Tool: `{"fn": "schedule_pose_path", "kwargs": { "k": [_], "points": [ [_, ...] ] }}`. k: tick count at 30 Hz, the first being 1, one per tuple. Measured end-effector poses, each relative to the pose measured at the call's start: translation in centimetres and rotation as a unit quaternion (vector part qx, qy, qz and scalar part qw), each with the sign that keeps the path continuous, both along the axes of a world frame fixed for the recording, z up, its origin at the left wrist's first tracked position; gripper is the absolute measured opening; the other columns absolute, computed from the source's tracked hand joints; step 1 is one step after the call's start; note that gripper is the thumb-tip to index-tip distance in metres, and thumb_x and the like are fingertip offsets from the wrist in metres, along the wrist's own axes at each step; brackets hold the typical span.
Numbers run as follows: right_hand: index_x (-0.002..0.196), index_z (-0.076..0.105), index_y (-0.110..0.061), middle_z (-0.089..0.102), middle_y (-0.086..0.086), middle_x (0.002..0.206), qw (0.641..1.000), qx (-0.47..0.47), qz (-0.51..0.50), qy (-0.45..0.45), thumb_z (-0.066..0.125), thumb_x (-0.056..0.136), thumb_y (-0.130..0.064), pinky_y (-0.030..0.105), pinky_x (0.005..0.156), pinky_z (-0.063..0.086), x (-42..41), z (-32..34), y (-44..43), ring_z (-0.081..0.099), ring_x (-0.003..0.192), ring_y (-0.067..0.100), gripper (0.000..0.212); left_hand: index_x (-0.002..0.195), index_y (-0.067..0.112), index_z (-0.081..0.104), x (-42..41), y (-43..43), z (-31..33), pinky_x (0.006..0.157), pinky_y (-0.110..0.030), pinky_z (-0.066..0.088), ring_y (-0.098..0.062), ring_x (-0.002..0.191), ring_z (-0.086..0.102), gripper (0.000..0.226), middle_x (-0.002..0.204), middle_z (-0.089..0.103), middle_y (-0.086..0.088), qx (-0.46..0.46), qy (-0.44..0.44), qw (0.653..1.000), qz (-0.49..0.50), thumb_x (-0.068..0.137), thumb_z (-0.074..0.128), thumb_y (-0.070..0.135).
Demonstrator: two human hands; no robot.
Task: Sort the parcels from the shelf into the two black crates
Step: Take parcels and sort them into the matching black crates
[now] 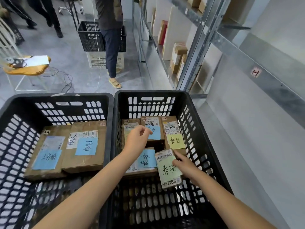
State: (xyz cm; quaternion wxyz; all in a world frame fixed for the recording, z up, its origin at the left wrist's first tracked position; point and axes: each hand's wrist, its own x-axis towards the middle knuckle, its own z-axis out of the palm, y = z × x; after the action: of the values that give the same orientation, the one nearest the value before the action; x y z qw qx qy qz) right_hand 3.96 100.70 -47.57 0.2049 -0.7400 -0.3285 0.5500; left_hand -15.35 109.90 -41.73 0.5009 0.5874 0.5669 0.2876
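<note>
- Grey concrete floor (74, 52) fills the upper left.
- Left crate (56, 96), perforated black plastic, holds two flat brown cardboard parcels (79, 128) with blue notes.
- In the right crate (151, 92), the left hand (138, 139) curls loosely over taped cartons (171, 119); I cannot tell whether it holds anything.
- Right hand (184, 164) grips a small glossy parcel (168, 169) with a pale green note.
- Galvanised shelf (194, 52) stands in the upper right.

Left hand (137, 139) hides rear parcel (130, 123) label; bystander (110, 30) cut by top edge.

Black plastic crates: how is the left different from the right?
The left black plastic crate holds two brown cardboard parcels with blue notes; the right black plastic crate holds more, with blue, yellow and green notes. The left hand and the right hand, gripping the green-note parcel, are in the right crate, not the left. Both have slotted walls.
</note>
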Motion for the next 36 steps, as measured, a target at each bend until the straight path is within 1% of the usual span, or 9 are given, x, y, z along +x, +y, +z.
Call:
{"fn": "schedule_pose_path", "kwargs": {
  "k": [4,8,10,12,18,24,28,32,36],
  "points": [
    [0.149,0.031,-0.039,0.066,0.003,0.122,0.997,-0.065,0.039,-0.008,0.048,0.097,-0.013,0.030,0.061,0.050,1.3,0.6,-0.4,0.067,0.095,0.014,0.060,0.100,0.016,0.067,0.9,-0.3,-0.4,0.051,-0.016,0.038,-0.008,0.060,0.046,0.021,0.083,0.059,0.008,0.007,0.015,0.999,-0.031,0.102,0.047,0.025],
    [0.119,0.051,-0.014,0.068,0.001,0.102,0.991,-0.127,0.018,-0.041,0.047,0.097,-0.014,0.044,0.079,0.057,2.1,-0.3,-1.2,0.064,0.094,0.016,0.022,0.101,0.016,0.068,1.7,-0.6,-0.6,0.049,-0.014,0.036,-0.005,0.057,0.044,0.022,0.080,0.059,0.006,0.013,0.017,0.999,-0.047,0.102,0.048,0.026],
    [0.117,0.057,-0.008,0.071,0.005,0.104,0.987,-0.156,0.002,-0.032,0.045,0.096,-0.013,0.049,0.089,0.056,2.2,-1.3,-1.7,0.065,0.097,0.021,0.025,0.102,0.015,0.067,1.8,-0.9,-0.6,0.042,-0.011,0.033,-0.006,0.052,0.041,0.022,0.075,0.056,0.006,0.013,0.009,0.999,-0.052,0.102,0.048,0.025],
    [0.121,0.057,-0.006,0.071,0.007,0.103,0.986,-0.165,-0.026,-0.024,0.043,0.097,-0.012,0.048,0.083,0.056,2.2,-1.8,-1.9,0.065,0.096,0.022,0.029,0.102,0.014,0.067,1.7,-0.9,-0.6,0.040,-0.011,0.032,-0.007,0.050,0.039,0.022,0.072,0.053,0.007,0.013,0.004,0.998,-0.053,0.102,0.048,0.024],
    [0.124,0.052,-0.014,0.069,0.008,0.108,0.987,-0.138,-0.082,0.001,0.035,0.101,-0.012,0.062,0.091,0.050,2.4,-2.8,-1.0,0.062,0.111,0.031,0.029,0.101,0.014,0.066,1.5,-1.1,-0.9,0.041,-0.017,0.032,-0.009,0.048,0.037,0.023,0.081,0.061,-0.001,-0.003,0.002,0.998,-0.059,0.102,0.046,0.023],
    [0.145,0.035,-0.018,0.059,0.009,0.113,0.988,-0.096,-0.114,-0.048,0.031,0.104,-0.010,0.037,0.070,0.054,1.3,-4.1,-1.1,0.062,0.100,0.028,0.042,0.099,0.014,0.066,2.0,-1.6,-1.1,0.045,-0.021,0.033,-0.010,0.049,0.037,0.022,0.085,0.064,-0.010,-0.015,0.013,0.997,-0.079,0.103,0.046,0.022],
    [0.135,0.043,-0.012,0.061,0.009,0.121,0.988,-0.083,-0.083,-0.100,0.048,0.100,-0.012,0.044,0.092,0.053,1.1,-5.6,-0.9,0.061,0.107,0.028,0.036,0.101,0.013,0.067,1.9,-1.3,-1.1,0.053,-0.027,0.038,-0.012,0.055,0.042,0.023,0.093,0.067,-0.008,-0.011,0.017,0.997,-0.071,0.102,0.046,0.023],
    [0.149,0.020,-0.008,0.042,0.014,0.144,0.975,-0.091,-0.002,-0.202,0.073,0.085,-0.042,0.040,0.102,0.045,-0.2,-6.0,-0.9,0.048,0.128,0.032,0.090,0.101,0.012,0.066,2.1,-1.3,-1.2,0.053,-0.027,0.037,-0.013,0.056,0.043,0.023,0.092,0.067,-0.010,-0.008,0.018,0.997,-0.073,0.102,0.047,0.023],
    [0.154,-0.002,-0.001,0.015,0.015,0.155,0.905,-0.079,0.165,-0.384,0.072,0.078,-0.059,0.042,0.109,0.039,-1.6,-5.8,-1.1,0.018,0.144,0.031,0.121,0.102,0.010,0.066,2.1,-1.3,-1.2,0.056,-0.028,0.039,-0.014,0.059,0.046,0.023,0.091,0.066,-0.008,-0.004,0.017,0.997,-0.072,0.101,0.048,0.023]
  ]
}}
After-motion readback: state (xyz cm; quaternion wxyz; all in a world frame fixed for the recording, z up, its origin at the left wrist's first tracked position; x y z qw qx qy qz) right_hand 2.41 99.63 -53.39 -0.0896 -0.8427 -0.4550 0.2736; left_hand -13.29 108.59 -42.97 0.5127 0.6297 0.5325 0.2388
